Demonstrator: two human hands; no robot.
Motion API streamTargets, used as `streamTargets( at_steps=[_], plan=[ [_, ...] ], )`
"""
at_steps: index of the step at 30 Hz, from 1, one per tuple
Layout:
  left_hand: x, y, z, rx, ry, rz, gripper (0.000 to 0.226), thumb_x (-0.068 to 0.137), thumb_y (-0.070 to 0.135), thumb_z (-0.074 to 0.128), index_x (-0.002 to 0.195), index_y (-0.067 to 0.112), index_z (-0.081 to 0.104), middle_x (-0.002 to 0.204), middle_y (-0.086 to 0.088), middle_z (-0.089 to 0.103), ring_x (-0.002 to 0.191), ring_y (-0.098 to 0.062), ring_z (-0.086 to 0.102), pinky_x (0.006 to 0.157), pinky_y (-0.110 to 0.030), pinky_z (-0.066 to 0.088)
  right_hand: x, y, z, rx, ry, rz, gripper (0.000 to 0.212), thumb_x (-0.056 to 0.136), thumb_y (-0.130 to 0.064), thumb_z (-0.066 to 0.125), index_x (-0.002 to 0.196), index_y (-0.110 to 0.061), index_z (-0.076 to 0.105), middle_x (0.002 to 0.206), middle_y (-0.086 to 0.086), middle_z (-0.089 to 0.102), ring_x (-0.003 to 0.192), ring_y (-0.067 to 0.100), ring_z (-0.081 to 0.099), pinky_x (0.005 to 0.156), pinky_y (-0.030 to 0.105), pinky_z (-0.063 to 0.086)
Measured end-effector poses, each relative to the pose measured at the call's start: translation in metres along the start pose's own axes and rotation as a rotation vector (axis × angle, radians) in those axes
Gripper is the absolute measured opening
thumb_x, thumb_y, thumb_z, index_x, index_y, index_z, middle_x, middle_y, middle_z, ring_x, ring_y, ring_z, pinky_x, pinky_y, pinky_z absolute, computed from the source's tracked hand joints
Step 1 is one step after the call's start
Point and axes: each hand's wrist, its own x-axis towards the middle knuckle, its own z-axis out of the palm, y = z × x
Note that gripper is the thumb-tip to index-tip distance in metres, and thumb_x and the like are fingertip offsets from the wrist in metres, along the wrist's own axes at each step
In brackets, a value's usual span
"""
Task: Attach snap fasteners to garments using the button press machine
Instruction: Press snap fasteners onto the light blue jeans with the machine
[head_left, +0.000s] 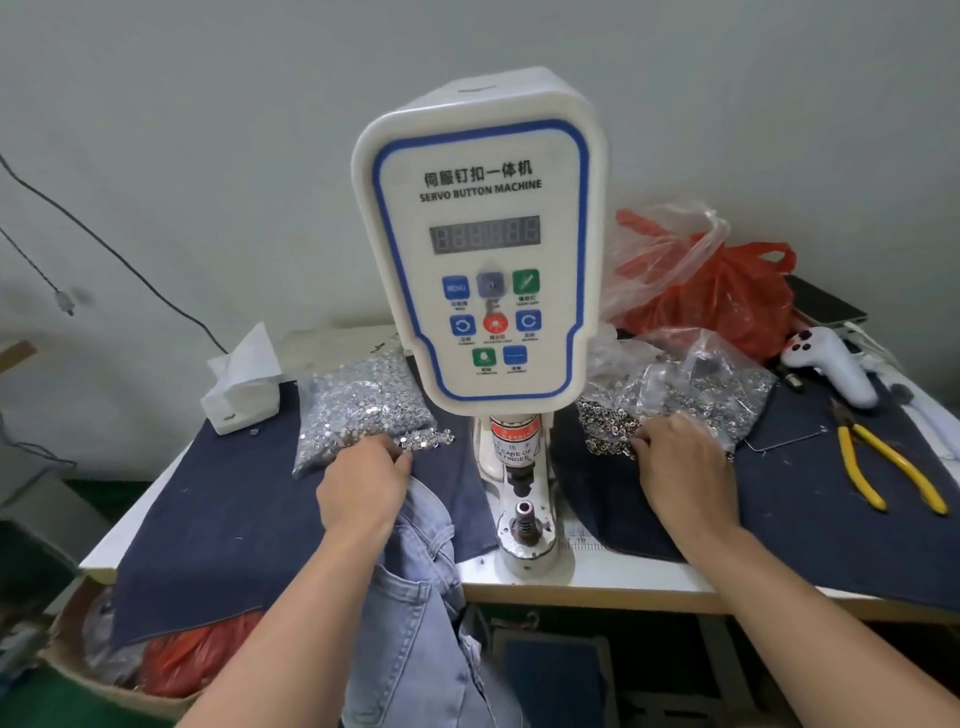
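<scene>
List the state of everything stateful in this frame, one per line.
button machine: display shows no count, nothing on the lower die
left hand: fingertips in the silver fastener pile, jeans under the wrist
right hand: fingertips in the ring fastener bag
ring fastener bag: open, contents spilling
yellow pliers: handles apart, untouched
tissue box: open, tissue sticking up

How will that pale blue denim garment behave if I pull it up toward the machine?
The denim garment will likely be floppy: it already sags in folds over the table edge. It probably drags rather than slides, since it lies on dark cloth. Most of it hangs below, so its weight may pull it back down.
</scene>
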Motion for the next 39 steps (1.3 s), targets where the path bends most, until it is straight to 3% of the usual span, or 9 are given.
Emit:
streamTargets(
  at_steps=[5, 10, 16, 22, 26, 29, 31, 35, 39],
  plan=[
    [0.004, -0.001, 0.009, -0.063, 0.041, -0.003, 0.014, 0.099, 0.042, 0.067, 0.102, 0.035, 0.079, 0.093, -0.004, 0.077, 0.097, -0.036, 0.071, 0.075, -0.037, 0.047, -0.001, 0.000, -0.001, 0.064, 0.036, 0.026, 0.011, 0.098, -0.017, 0.066, 0.087, -0.013, 0.064, 0.080, 0.003, 0.060, 0.081, 0.028, 0.058, 0.069, 0.040, 0.047],
    [0.002, -0.002, 0.011, -0.143, 0.064, -0.045, 0.014, 0.099, 0.037, 0.062, 0.100, 0.036, 0.075, 0.092, -0.002, 0.076, 0.090, -0.034, 0.068, 0.075, -0.036, 0.044, -0.002, 0.003, -0.003, 0.193, 0.081, 0.032, 0.008, 0.096, -0.006, 0.066, 0.103, -0.008, 0.069, 0.094, 0.009, 0.068, 0.093, 0.034, 0.062, 0.083, 0.044, 0.048],
    [-0.002, -0.004, -0.001, -0.324, 0.092, -0.060, 0.012, 0.096, 0.031, 0.064, 0.085, 0.035, 0.066, 0.071, 0.016, 0.065, 0.071, -0.017, 0.060, 0.070, -0.035, 0.046, -0.003, 0.002, -0.007, 0.316, 0.078, 0.022, 0.007, 0.100, -0.009, 0.063, 0.100, -0.006, 0.069, 0.101, 0.011, 0.065, 0.089, 0.037, 0.063, 0.073, 0.043, 0.046],
    [-0.002, -0.008, -0.011, -0.409, 0.019, -0.077, 0.012, 0.090, 0.022, 0.069, 0.082, 0.031, 0.068, 0.082, 0.014, 0.070, 0.081, -0.021, 0.068, 0.079, -0.037, 0.055, -0.008, -0.006, -0.017, 0.440, 0.032, 0.022, 0.006, 0.100, -0.012, 0.063, 0.099, -0.008, 0.068, 0.100, 0.007, 0.069, 0.092, 0.029, 0.063, 0.079, 0.041, 0.048],
    [-0.003, -0.009, -0.008, -0.518, 0.009, -0.034, 0.016, 0.090, 0.020, 0.074, 0.085, 0.036, 0.071, 0.090, 0.017, 0.073, 0.081, -0.002, 0.067, 0.071, -0.028, 0.048, -0.017, -0.016, -0.022, 0.721, -0.030, 0.138, 0.010, 0.092, -0.008, 0.072, 0.096, -0.017, 0.072, 0.087, -0.008, 0.072, 0.082, 0.011, 0.068, 0.074, 0.017, 0.047],
    [-0.006, -0.009, -0.010, -0.578, -0.013, 0.014, 0.022, 0.092, 0.022, 0.075, 0.083, 0.042, 0.075, 0.088, 0.026, 0.073, 0.072, 0.013, 0.065, 0.067, -0.014, 0.043, -0.023, -0.021, -0.021, 0.969, -0.142, 0.234, 0.017, 0.091, -0.001, 0.073, 0.094, -0.017, 0.073, 0.085, 0.001, 0.075, 0.074, 0.015, 0.076, 0.073, 0.022, 0.061],
    [-0.008, -0.009, -0.010, -0.615, -0.025, 0.020, 0.024, 0.093, 0.024, 0.076, 0.081, 0.044, 0.075, 0.093, 0.026, 0.073, 0.075, 0.021, 0.062, 0.070, -0.012, 0.042, -0.027, -0.023, -0.020, 1.076, -0.172, 0.294, 0.018, 0.091, 0.001, 0.072, 0.090, -0.017, 0.072, 0.083, 0.008, 0.076, 0.070, 0.016, 0.077, 0.067, 0.022, 0.062],
    [-0.015, -0.009, -0.013, -0.695, -0.021, 0.019, 0.020, 0.092, 0.023, 0.078, 0.079, 0.039, 0.077, 0.091, 0.027, 0.074, 0.084, 0.020, 0.063, 0.075, -0.011, 0.042, -0.030, -0.026, -0.021, 1.116, -0.187, 0.352, 0.015, 0.094, -0.001, 0.071, 0.090, -0.016, 0.072, 0.077, 0.002, 0.078, 0.070, 0.020, 0.078, 0.064, 0.023, 0.062],
    [-0.024, -0.007, -0.017, -0.774, -0.054, 0.025, 0.012, 0.092, 0.023, 0.079, 0.084, 0.032, 0.080, 0.091, 0.014, 0.079, 0.099, 0.004, 0.067, 0.082, -0.014, 0.043, -0.033, -0.031, -0.023, 1.139, -0.219, 0.358, 0.005, 0.095, -0.010, 0.071, 0.092, -0.013, 0.071, 0.074, 0.004, 0.077, 0.067, 0.023, 0.076, 0.063, 0.028, 0.062]
  ],
)
